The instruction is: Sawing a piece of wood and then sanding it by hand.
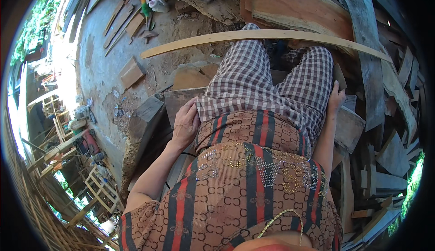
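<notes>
My left hand point(185, 125) is beside my left hip with its fingers curled against the edge of the checked trousers point(244, 76). Its fingertips are hidden, so what they hold, if anything, does not show. By my right thigh, my right hand point(335, 99) is closed at the lower end of a small flat brown piece of wood point(339, 76). A long, pale wooden strip point(267, 34) lies across in front of me at my knees, touching neither hand.
A thick rough-edged slab point(299, 6) lies beyond my knees. Grey boards point(369, 56) and offcuts point(393, 153) pile up on the right. On the concrete floor point(97, 65) at left are thin sticks point(118, 19) and a wooden block point(132, 72). A red machine point(89, 143) stands farther left.
</notes>
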Available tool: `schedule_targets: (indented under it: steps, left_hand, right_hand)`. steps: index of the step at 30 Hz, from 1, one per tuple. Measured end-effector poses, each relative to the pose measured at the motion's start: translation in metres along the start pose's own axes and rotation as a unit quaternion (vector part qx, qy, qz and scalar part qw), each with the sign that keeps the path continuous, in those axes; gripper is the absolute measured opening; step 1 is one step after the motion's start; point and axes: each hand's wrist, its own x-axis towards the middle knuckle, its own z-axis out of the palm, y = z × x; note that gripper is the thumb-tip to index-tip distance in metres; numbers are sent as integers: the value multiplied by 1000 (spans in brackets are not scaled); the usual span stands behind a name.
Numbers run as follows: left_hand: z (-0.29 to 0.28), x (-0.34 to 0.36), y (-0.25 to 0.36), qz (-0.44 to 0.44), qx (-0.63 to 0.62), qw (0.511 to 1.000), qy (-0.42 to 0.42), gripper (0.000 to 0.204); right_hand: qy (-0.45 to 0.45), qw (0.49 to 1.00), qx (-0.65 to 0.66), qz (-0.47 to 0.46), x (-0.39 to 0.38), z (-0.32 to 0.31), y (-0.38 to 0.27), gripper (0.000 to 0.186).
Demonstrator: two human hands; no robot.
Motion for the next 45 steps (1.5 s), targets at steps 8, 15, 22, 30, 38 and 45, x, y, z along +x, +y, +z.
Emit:
schedule_targets:
  steps: [8,15,22,30,38,45]
  left_hand:
    - [2,19,4,-10,87,995,-48,39]
    - [9,15,5,-66,-29,996,-60,33]
    - [15,10,-2,28,119,992,31,39]
    - [16,8,-14,3,145,989,-7,39]
    - [-10,7,-4,55,134,989,25,26]
    - [-39,24,-15,2,-71,997,20,11]
  right_hand:
    - [-5,999,-34,9,1,1,8,39]
    - [-10,999,-18,30,-1,0,0,38]
    - [-8,999,17,31,-1,1,0,36]
    - [1,1000,19,23,-1,1,-1,35]
    - [-1,1000,-1,13,0,3,2,37]
    - [39,995,20,-90,33,-1,-71,40]
